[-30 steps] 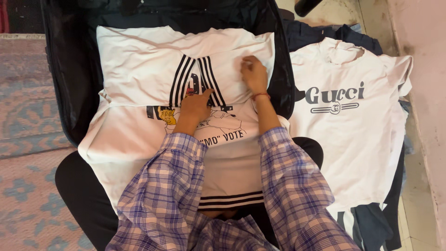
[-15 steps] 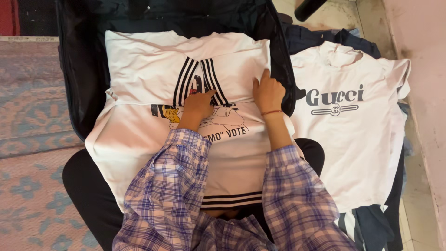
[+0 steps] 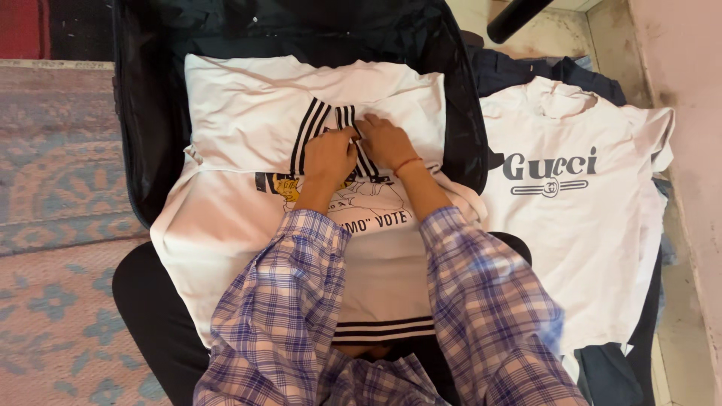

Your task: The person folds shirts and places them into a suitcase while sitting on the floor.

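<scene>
A white T-shirt [image 3: 241, 120] with black stripes and a printed cartoon lies half folded over the open black suitcase [image 3: 143, 150], its lower part draped toward my lap. My left hand [image 3: 329, 156] and my right hand [image 3: 383, 140] meet at the middle of the fold. Both press down on the striped sleeve ends there, fingers curled onto the fabric. Whether they pinch the cloth or only press it I cannot tell. Plaid blue sleeves cover both my arms.
A second white T-shirt [image 3: 579, 240] with grey lettering lies flat to the right of the suitcase, on top of dark blue clothes [image 3: 519, 71]. A patterned rug [image 3: 53, 188] covers the floor at left. A pink wall [image 3: 684, 90] runs along the right.
My right hand has moved left from the shirt's right edge to the middle, beside my left hand. The left hand has shifted slightly up onto the stripes.
</scene>
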